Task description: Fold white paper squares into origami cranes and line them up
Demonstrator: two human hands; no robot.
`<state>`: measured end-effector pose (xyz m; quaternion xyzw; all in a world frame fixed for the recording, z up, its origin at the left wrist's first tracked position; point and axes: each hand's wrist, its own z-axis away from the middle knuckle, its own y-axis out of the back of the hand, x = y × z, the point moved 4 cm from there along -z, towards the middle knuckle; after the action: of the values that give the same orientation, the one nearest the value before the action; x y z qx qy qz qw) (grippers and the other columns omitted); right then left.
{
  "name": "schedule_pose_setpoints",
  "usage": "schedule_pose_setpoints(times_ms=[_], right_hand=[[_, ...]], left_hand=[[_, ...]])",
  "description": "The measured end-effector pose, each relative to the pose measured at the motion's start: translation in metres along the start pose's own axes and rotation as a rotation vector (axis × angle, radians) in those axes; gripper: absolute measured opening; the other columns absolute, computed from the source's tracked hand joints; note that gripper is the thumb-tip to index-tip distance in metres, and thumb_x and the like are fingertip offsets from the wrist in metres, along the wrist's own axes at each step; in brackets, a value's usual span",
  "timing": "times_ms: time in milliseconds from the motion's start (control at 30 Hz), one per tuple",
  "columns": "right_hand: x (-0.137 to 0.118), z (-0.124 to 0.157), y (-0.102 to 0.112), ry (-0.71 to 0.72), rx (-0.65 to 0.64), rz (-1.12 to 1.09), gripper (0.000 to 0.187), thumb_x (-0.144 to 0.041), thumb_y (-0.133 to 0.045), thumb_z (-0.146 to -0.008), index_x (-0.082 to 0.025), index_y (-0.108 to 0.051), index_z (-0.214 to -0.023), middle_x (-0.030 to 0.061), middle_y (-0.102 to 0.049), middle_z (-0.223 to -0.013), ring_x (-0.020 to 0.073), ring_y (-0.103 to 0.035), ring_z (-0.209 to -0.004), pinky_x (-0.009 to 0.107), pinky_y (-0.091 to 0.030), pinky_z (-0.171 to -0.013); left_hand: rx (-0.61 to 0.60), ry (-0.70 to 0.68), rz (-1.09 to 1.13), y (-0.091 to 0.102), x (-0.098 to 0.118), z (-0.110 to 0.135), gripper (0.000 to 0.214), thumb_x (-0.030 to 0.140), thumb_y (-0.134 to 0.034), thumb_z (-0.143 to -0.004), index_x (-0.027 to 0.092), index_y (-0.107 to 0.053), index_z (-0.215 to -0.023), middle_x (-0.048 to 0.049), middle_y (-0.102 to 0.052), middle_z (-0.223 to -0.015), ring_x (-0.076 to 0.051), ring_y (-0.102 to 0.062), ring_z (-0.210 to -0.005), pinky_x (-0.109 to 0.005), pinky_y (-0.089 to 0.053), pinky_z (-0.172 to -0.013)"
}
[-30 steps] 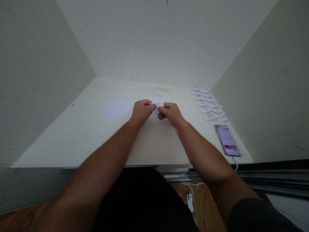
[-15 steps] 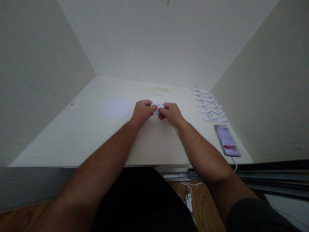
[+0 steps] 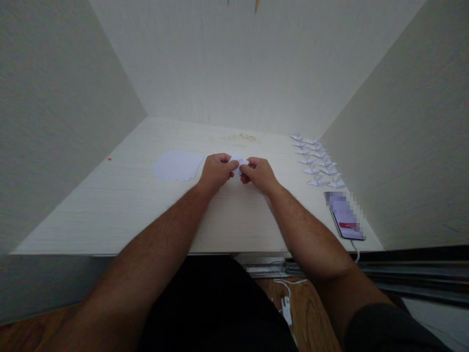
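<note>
Over the middle of the pale, wood-grained tabletop (image 3: 120, 205), the left hand (image 3: 216, 171) and right hand (image 3: 258, 174) pinch 1 small white paper (image 3: 239, 162) between fingertips, each gripping 1 side. The paper is creased and partly folded; its exact shape is too small to tell. Left of the hands lies a flat stack of white sheets (image 3: 178, 165). To the right sit 2 rows of small pointed folded paper figures (image 3: 318, 161), then 1 phone (image 3: 346, 216) with a cable.
</note>
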<state>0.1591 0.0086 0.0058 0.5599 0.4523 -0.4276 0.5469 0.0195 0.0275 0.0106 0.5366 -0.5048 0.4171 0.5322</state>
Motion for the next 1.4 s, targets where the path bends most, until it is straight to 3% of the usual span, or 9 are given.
schedule_pose_setpoints(times_ms=[333, 900, 1233, 1400], right_hand=[[0.009, -0.003, -0.008, 0.020, 0.005, -0.050, 0.015, -0.027, -0.056, -0.083, -0.020, -0.051, -0.071, -0.0026, -0.059, -0.058, 0.0082, -0.053, -0.045, 0.020, -0.048, -0.045], [0.003, 0.001, -0.008, 0.043, 0.044, 0.012, 0.023, -0.026, -0.056, -0.087, -0.020, -0.046, -0.067, -0.0044, -0.057, -0.053, 0.0074, -0.052, -0.042, 0.019, -0.047, -0.042], [0.005, 0.002, -0.013, 0.016, 0.017, -0.087, 0.023, -0.024, -0.058, -0.085, -0.020, -0.048, -0.065, -0.0030, -0.060, -0.057, 0.0075, -0.052, -0.042, 0.020, -0.049, -0.039], [0.005, 0.003, -0.014, 0.047, 0.041, -0.137, 0.013, -0.025, -0.066, -0.077, -0.020, -0.054, -0.073, -0.0038, -0.061, -0.059, 0.0086, -0.053, -0.045, 0.022, -0.050, -0.041]], left_hand=[[0.074, -0.003, -0.007, 0.002, 0.000, 0.000, 0.015, 0.028, -0.065, -0.070, 0.017, -0.059, -0.063, 0.0003, -0.058, -0.050, -0.009, -0.048, -0.042, -0.021, -0.034, -0.041], [0.036, 0.008, 0.076, 0.000, 0.003, 0.001, 0.015, 0.026, -0.068, -0.071, 0.015, -0.060, -0.064, -0.0006, -0.058, -0.050, -0.009, -0.049, -0.041, -0.022, -0.036, -0.042], [0.141, -0.031, 0.059, 0.004, -0.003, -0.003, 0.015, 0.028, -0.069, -0.069, 0.016, -0.063, -0.061, 0.0008, -0.057, -0.049, -0.009, -0.049, -0.043, -0.022, -0.036, -0.044], [0.227, -0.028, 0.204, 0.004, -0.004, -0.004, 0.014, 0.025, -0.069, -0.067, 0.016, -0.060, -0.061, 0.0025, -0.053, -0.048, -0.008, -0.045, -0.042, -0.021, -0.031, -0.041]])
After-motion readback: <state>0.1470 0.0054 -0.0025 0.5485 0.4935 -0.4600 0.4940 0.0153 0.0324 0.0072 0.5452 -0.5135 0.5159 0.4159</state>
